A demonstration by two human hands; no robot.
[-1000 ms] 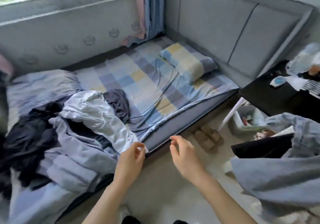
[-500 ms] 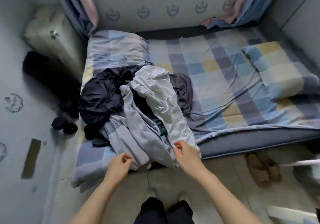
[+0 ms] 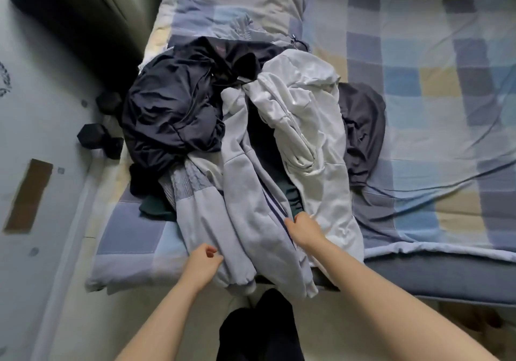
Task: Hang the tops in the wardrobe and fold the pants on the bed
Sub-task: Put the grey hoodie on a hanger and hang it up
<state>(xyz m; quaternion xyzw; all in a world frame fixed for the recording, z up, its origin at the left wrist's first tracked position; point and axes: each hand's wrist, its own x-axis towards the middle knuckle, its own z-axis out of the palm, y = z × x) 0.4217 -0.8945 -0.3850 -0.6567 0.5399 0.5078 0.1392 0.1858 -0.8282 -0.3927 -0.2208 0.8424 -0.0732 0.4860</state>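
fingers of the right hand [image 3: 303,228] now pinch the striped grey sweatpants [image 3: 251,221], a move off the white jacket [image 3: 315,137]; left hand [image 3: 202,263] curls, touching them: folding begins.

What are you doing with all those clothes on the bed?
A person stands at the checked bed, sorting a heap of clothes. Both hands are on the pale grey garment with dark side stripes: the left hand pinches its edge, the right hand grips near the stripe. A white zip-up jacket and dark navy clothing lie untouched.
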